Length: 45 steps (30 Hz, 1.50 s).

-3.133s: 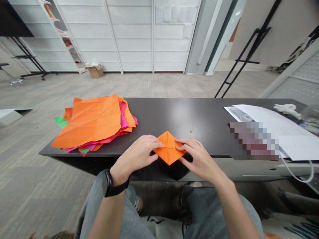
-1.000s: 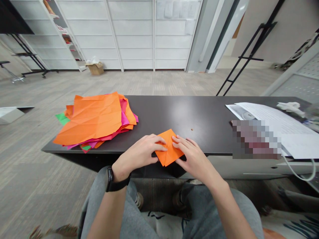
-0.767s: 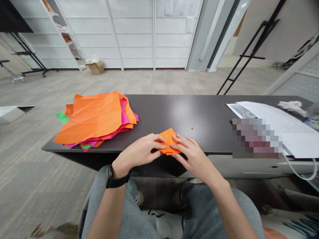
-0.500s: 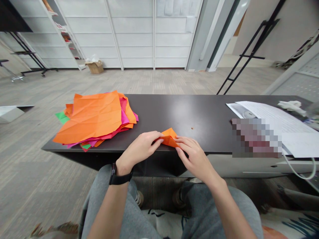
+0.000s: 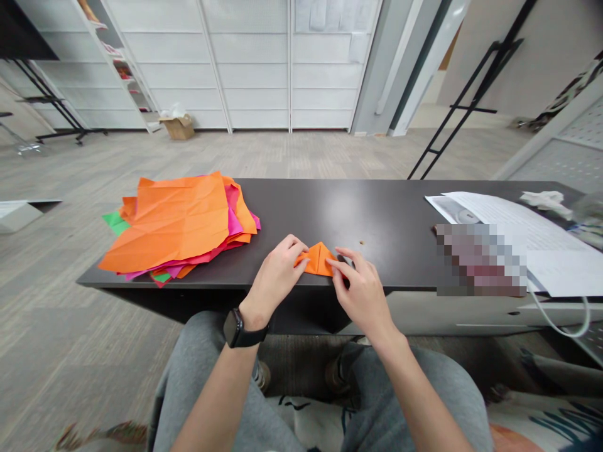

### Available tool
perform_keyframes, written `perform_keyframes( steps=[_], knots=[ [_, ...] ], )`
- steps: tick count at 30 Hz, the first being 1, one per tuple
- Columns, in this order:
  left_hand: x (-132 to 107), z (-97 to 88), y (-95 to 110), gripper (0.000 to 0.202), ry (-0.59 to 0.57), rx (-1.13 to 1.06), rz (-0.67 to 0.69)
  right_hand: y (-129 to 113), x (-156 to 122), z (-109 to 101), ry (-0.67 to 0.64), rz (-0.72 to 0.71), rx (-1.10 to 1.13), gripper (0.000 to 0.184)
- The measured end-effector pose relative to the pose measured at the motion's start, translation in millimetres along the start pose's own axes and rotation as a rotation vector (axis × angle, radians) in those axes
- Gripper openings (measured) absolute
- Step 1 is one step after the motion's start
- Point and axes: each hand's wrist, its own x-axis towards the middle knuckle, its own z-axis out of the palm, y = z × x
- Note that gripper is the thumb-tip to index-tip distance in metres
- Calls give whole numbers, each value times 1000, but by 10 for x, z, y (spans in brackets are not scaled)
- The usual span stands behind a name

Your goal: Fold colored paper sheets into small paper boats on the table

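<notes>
A small folded orange paper [image 5: 318, 260] lies as a triangle near the front edge of the dark table [image 5: 330, 213]. My left hand [image 5: 277, 271], with a black watch on its wrist, pinches the paper's left corner. My right hand [image 5: 358, 285] presses its fingertips on the paper's right corner. Both hands have their fingers curled onto the paper. The lower edge of the paper is partly hidden between my fingers.
A loose pile of coloured sheets [image 5: 176, 224], orange on top with pink and green beneath, lies at the table's left end. White printed papers [image 5: 522, 235] and a crumpled tissue [image 5: 545, 199] lie at the right. A cardboard box [image 5: 178, 127] stands on the floor by the far wall.
The orange paper went from a flat diamond to a smaller triangle, its near half folded up and over. Both hands moved slightly away from me and closer together.
</notes>
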Motion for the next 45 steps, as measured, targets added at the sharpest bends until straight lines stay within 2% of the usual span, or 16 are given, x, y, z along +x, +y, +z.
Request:
perform_keyframes(
  steps=[4,8,14,16,21,26,29,33,40,45],
  knots=[
    [-23,-42,65,18,-72,232,115,-13,4,-31,-23,-22,-24,24],
    [-115,-133,176,22,-220,275,199,-16,22,-62,-73,-36,-36,26],
    [-262,-149,296,49,-413,297,185,-38,5,-71,-109,-44,-87,28],
    [-276,-138,291,56,-444,315,184,-67,-4,-87,-115,-64,-115,30],
    [-265,-115,234,68,-459,316,157,-79,-11,-141,-111,-143,-169,32],
    [-241,-84,195,70,-435,310,117,-39,-13,-139,-212,-220,-148,40],
    [-232,-95,186,71,-442,297,120,-14,-10,-155,-254,-198,-151,41],
    [-257,-185,170,69,-464,314,93,73,-1,-229,-272,-177,-171,39],
    [-348,-447,69,62,-487,368,-30,161,14,-292,-298,-182,-190,37],
    [-353,-506,46,60,-490,371,-81,192,13,-293,-324,-179,-151,38]
  ],
)
